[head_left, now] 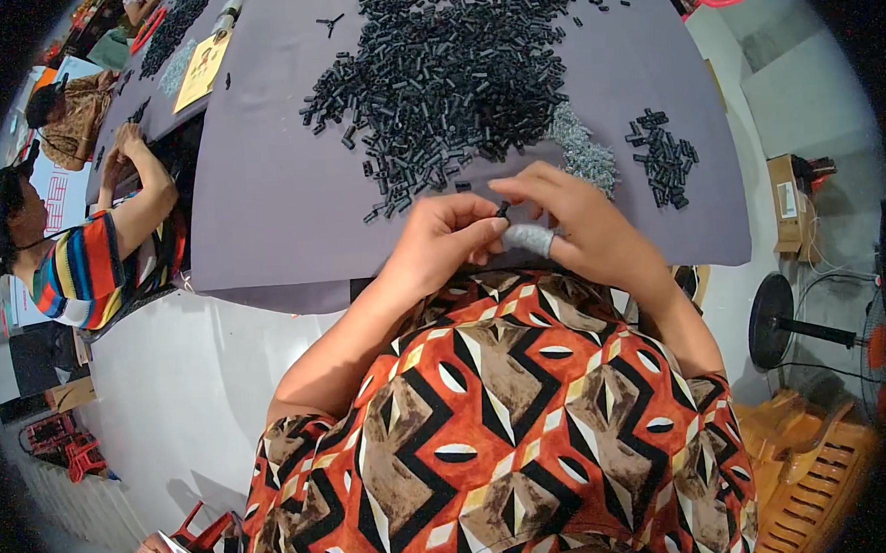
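Near the table's front edge, my left hand [445, 238] pinches a small black plastic piece [503, 210] between thumb and fingertips. Facing it from the right is my right hand [596, 230], its thumb wrapped in a grey covering [529, 239]. The right index finger arches above the piece, apart from the thumb. Whether the right fingertips touch the piece cannot be made out. Just beyond both hands lies a large heap of short black plastic pieces [453, 76]. A pile of small shiny metal parts [582, 149] borders the heap, behind my right hand.
A smaller cluster of black pieces [665, 160] lies at the right of the grey tabletop [267, 166]. A three-armed black part [331, 25] sits far left. At left, a person in a striped shirt [91, 260] works beside a yellow card [202, 71]. A black fan [772, 321] stands right.
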Available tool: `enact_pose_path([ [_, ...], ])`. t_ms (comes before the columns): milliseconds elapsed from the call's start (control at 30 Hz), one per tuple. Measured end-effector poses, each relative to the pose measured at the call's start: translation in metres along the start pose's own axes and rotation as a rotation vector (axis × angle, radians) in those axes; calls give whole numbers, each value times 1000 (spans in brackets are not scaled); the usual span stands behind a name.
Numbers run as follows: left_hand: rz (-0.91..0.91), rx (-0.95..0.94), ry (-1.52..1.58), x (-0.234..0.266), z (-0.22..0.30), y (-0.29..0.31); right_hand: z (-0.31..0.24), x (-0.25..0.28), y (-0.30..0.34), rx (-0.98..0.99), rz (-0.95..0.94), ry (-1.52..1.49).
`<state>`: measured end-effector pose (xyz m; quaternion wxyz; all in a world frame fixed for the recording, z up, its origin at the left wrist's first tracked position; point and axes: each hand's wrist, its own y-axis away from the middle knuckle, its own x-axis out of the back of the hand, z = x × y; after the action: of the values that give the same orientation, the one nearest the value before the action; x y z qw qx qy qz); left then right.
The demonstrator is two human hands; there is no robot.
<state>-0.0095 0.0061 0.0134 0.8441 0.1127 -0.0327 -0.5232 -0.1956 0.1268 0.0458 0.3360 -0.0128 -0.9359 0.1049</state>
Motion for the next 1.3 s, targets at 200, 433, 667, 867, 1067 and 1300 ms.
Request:
enact_pose_path([
  [200, 52, -39, 48, -2, -3, -1, -1, -20, -4, 40, 79, 227],
  [433, 21, 67, 119, -3, -7, 4, 3, -36, -2, 57, 104, 358],
  [667, 54, 68, 150, -8, -3, 8, -5, -37, -1, 18, 144, 384],
  [867, 30, 118, 176, -7, -1, 11, -3, -38, -3, 32, 120, 455],
  [1067, 12, 110, 121, -8, -10, 10, 3, -43, 2, 84, 87, 443],
  [1300, 25, 188, 160, -12, -7, 11, 7, -50, 8, 85, 80, 440],
])
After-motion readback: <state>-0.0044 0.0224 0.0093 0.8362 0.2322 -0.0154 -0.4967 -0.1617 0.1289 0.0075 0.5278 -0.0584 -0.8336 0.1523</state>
